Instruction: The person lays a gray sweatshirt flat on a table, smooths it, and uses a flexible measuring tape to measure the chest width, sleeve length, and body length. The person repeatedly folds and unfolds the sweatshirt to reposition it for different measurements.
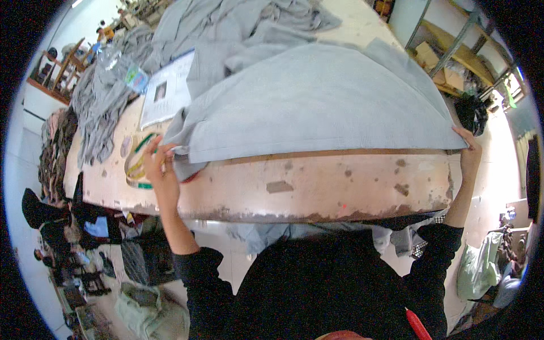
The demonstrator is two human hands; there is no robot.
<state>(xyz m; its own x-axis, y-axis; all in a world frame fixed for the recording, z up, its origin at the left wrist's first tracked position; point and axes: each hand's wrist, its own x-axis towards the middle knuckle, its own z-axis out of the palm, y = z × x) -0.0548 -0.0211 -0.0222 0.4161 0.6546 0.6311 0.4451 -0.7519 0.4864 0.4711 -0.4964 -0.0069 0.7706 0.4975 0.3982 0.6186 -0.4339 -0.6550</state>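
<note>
A large piece of light grey cloth (pixel 323 97) stretches across the worktable (pixel 323 187), its near edge almost straight between my hands. My right hand (pixel 467 140) grips its right corner by the table's right end. At the left end, my left hand (pixel 160 163) pinches the cloth's near corner between thumb and finger; some blur covers the fingertips. Behind and beside that hand, a looped tape measure (pixel 135 170) in yellow and green lies on the tabletop. A small grey fold with a red edge hangs beneath the left corner.
A printed sheet (pixel 168 91) in a plastic sleeve and a clear plastic bottle (pixel 136 78) lie at the left among heaped grey garments (pixel 100 106). More grey cloth (pixel 212 25) covers the far side. Shelving (pixel 454 51) with boxes stands at the right. A red pen (pixel 417 324) is near my chest.
</note>
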